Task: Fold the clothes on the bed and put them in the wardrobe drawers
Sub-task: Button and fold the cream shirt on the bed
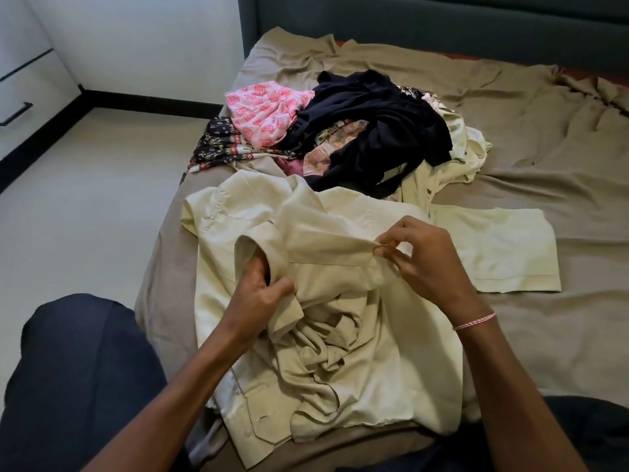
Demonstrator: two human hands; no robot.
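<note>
A cream shirt (340,352) lies crumpled on the bed (544,148) in front of me, one sleeve spread flat to the right. My left hand (262,294) grips a bunch of its fabric at a sleeve opening, fingers partly inside. My right hand (425,260) pinches a fold of the same shirt between thumb and fingers. Behind the shirt sits a pile of unfolded clothes: a pink patterned piece (269,110), a dark navy garment (381,127), a dark floral cloth (224,148) and another cream garment (466,151).
The bed has a wrinkled tan sheet and a dark green headboard (442,22). White wardrobe drawers with black handles (20,97) stand at the far left across pale floor (85,199). My knees in dark trousers frame the lower corners.
</note>
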